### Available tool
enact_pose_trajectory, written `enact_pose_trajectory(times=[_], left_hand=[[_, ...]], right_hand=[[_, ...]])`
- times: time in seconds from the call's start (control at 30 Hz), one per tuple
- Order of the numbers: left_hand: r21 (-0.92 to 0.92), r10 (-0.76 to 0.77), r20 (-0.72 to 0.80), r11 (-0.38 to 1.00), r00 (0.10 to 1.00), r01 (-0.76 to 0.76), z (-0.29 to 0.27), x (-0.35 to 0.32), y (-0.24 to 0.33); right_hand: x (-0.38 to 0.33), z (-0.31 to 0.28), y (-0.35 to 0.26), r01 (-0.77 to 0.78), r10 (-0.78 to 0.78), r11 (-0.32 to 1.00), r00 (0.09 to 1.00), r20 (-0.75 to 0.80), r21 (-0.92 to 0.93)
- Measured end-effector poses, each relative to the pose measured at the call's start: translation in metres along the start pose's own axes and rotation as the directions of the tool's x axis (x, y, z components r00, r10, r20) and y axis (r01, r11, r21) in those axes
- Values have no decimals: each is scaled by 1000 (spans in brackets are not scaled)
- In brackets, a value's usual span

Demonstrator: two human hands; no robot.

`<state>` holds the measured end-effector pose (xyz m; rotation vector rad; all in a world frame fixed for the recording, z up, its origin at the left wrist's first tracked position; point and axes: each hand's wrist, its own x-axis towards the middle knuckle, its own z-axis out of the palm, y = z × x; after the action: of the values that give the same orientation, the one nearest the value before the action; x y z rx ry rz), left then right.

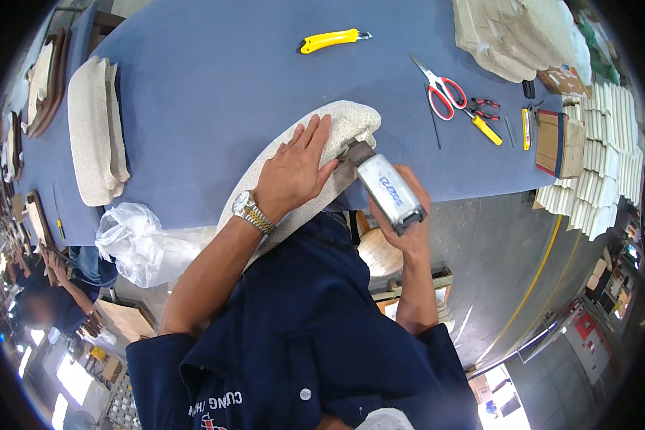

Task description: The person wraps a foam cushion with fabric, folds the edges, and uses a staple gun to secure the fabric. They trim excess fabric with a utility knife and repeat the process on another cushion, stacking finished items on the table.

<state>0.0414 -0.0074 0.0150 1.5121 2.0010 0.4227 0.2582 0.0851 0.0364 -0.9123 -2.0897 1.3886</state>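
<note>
- Workshop, blue worktable (215,79); bare middle, tools far right.
- Beige upholstered pad (337,122) overhangs near table edge.
- Left hand (294,168) flat on pad, fingers spread.
- Right hand (405,222) clamped on staple gun (387,190) at pad edge.

A beige fabric-covered seat pad (301,168) is laid on the near edge of the blue worktop (215,79). A silver staple gun (387,190) is pressed against its right end. Red-handled scissors (441,89) are placed farther right, and a yellow utility knife (332,40) behind.
</note>
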Motion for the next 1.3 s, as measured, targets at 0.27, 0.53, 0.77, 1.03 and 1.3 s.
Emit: enact_pose_trajectory(times=[0.27,0.53,0.77,1.03,1.3], left_hand=[[63,-5,-5,998,1000,5,-5,1,4],[26,-40,-3,999,999,40,-1,-1,9],[55,-82,19,995,996,80,-2,1,15],[52,-77,1,996,997,77,-1,-3,15],[46,-86,-22,995,996,87,2,0,13]], right_hand=[[-2,1,7,-193,192,981,979,75,13],[8,-1,-5,-173,184,980,974,129,-98],[-8,13,8,-169,169,985,986,-1,-27],[-13,12,-5,-172,174,984,984,40,-52],[-15,19,0,-232,233,972,972,40,-18]])
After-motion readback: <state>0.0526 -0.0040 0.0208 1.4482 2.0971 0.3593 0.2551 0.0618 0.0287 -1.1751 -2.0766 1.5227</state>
